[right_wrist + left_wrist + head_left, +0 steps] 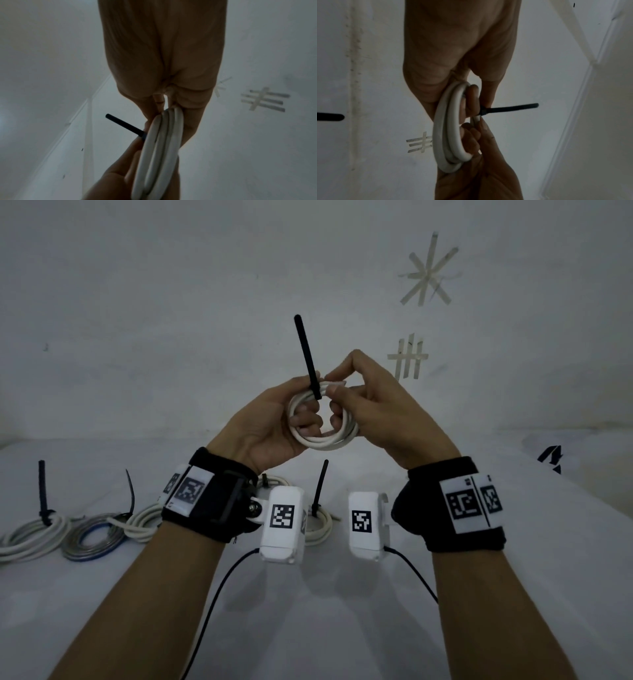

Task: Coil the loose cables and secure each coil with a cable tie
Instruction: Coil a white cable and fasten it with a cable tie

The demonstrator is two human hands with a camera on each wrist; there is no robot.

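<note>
I hold a white cable coil (323, 436) up in front of me with both hands. A black cable tie (307, 354) wraps the coil's top, and its free tail sticks straight up. My left hand (274, 422) grips the coil's left side with fingers curled through the loop. My right hand (370, 409) grips the right side and pinches the coil beside the tie. In the left wrist view the coil (448, 129) shows edge-on, with the tie head (483, 111) and tail pointing right. In the right wrist view the coil (161, 151) and the tie tail (123, 125) show between both hands.
Several tied coils lie on the white surface below: a white one (30, 534) at far left, a grey-blue one (94, 537), another white one (142, 522), and one (320, 525) under my wrists, each with a black tie tail. Tape marks (407, 359) are on the wall.
</note>
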